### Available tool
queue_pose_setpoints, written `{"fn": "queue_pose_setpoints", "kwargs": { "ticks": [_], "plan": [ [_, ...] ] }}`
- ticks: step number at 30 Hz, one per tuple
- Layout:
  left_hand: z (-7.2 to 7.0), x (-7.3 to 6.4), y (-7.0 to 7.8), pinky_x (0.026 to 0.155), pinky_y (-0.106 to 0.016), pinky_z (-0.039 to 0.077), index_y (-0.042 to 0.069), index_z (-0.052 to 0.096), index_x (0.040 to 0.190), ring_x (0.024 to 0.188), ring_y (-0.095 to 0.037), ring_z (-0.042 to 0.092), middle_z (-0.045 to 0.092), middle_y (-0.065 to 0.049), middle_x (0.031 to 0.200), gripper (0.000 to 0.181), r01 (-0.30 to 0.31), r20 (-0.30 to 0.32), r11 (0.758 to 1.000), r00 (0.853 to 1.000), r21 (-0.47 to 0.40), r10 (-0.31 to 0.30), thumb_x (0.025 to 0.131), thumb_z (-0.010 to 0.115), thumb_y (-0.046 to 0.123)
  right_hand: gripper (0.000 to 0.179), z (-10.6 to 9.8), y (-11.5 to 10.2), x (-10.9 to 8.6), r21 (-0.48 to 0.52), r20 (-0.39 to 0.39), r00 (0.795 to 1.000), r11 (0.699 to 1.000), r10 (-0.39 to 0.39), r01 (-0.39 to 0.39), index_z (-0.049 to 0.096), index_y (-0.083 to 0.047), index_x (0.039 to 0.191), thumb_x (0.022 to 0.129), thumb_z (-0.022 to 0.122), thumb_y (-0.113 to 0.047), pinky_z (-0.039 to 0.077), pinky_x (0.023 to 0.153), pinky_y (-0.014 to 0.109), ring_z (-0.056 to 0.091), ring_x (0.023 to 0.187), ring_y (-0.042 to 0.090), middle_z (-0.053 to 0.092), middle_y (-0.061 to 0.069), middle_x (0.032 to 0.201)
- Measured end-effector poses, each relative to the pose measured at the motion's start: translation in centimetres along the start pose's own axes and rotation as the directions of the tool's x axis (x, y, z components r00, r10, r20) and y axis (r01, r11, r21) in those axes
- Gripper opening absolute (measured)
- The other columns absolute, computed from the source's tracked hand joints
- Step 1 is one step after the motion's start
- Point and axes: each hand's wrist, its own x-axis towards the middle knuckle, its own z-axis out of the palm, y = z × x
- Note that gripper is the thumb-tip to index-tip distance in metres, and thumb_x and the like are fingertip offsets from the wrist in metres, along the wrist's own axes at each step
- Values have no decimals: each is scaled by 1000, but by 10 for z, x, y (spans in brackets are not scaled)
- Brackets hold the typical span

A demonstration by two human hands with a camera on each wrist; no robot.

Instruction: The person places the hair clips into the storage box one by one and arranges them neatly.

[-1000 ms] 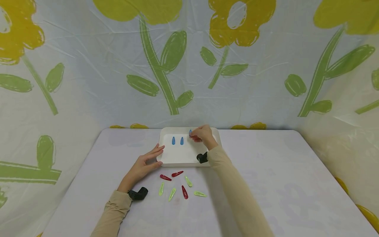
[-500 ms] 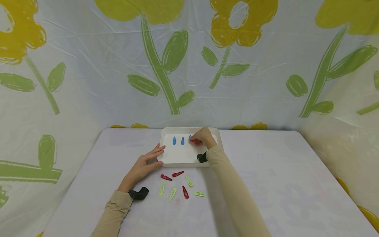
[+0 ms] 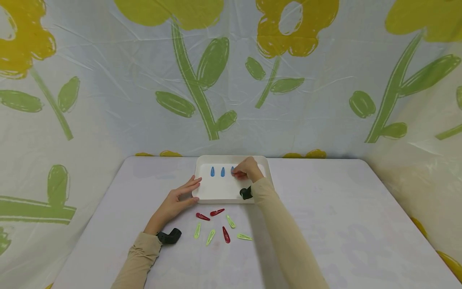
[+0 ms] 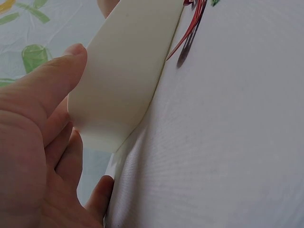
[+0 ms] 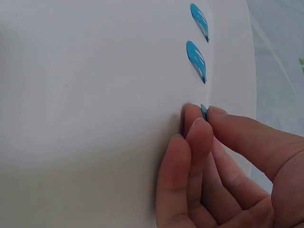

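The right hand [image 3: 249, 167] pinches a blue hair clip [image 5: 204, 112] between thumb and fingertips toward the far side of the white tray [image 3: 220, 192], seemingly to line it up beside two matching clips [image 3: 222, 172]. The left hand [image 3: 175, 202], fingers loosely spread, touches the tray's near-left corner, probably to keep it steady.
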Motion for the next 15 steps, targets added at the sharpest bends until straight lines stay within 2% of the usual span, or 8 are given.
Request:
{"fn": "queue_pose_setpoints", "kwargs": {
  "ticks": [1,4,9,15],
  "plan": [
    [0,0,-4,114,-14,15,6,53,143,151,-15,16,43,2,154,57,-5,1,1000,1000,1,5,90,74,11,15,0,0,3,-8,1,1000,1000,11,-11,70,8,86,76,81,8,58,54,31,68,53,19,73,17,74],
    [0,0,-4,115,-15,15,6,53,143,151,-15,16,43,3,154,57,-14,7,1000,1000,10,14,90,74,12,15,1,0,6,-16,-5,999,999,36,-36,70,9,87,76,80,8,58,55,30,67,51,18,72,17,73],
    [0,0,-4,114,-15,16,5,52,143,151,-15,16,44,3,153,57,-20,9,1000,1000,19,20,90,74,12,18,2,-3,-8,-17,-30,999,999,31,-31,69,9,90,77,81,6,58,53,27,64,47,14,70,12,65],
    [0,0,-3,114,-14,16,6,53,143,150,-13,17,44,4,153,58,-6,3,1000,1000,24,6,90,75,12,21,1,-2,-14,-34,-23,999,999,27,-28,66,9,90,77,81,5,57,50,27,63,47,15,65,9,57]
  ]
}}
